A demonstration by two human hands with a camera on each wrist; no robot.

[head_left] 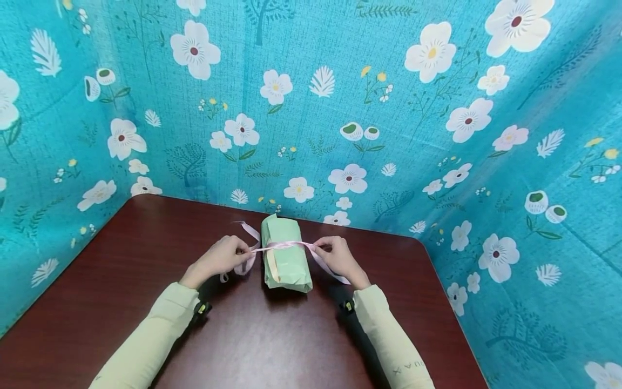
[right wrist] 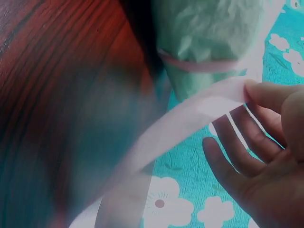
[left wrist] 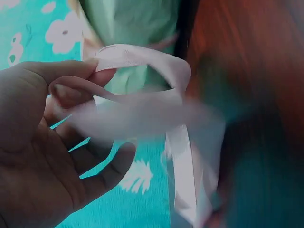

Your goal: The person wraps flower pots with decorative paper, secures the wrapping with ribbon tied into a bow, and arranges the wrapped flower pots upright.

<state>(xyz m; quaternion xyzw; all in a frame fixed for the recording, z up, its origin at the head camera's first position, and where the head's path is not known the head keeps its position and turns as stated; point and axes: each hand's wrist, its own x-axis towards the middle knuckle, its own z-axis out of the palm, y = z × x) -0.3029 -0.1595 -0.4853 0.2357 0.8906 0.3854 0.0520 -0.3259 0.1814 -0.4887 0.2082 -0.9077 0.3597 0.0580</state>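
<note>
A parcel wrapped in pale green paper [head_left: 289, 267] lies on the table, with a pink ribbon [head_left: 284, 245] drawn across its top around the middle. On its left side, my left hand [head_left: 223, 255] pinches one end of the ribbon between thumb and forefinger. My right hand [head_left: 340, 258] pinches the other end on the right side, and the ribbon runs straight between them. Loose ribbon [left wrist: 185, 166] hangs in loops below the left fingers. A flat tail of ribbon [right wrist: 180, 123] trails down from the right fingertips. A cream strip [head_left: 274, 265] shows on the parcel's near left part.
The dark reddish-brown table [head_left: 272, 346] ends at a back edge just behind the parcel. A turquoise flowered cloth [head_left: 311, 135] hangs behind it and along both sides. Loose ribbon [head_left: 250, 232] also lies left of the parcel.
</note>
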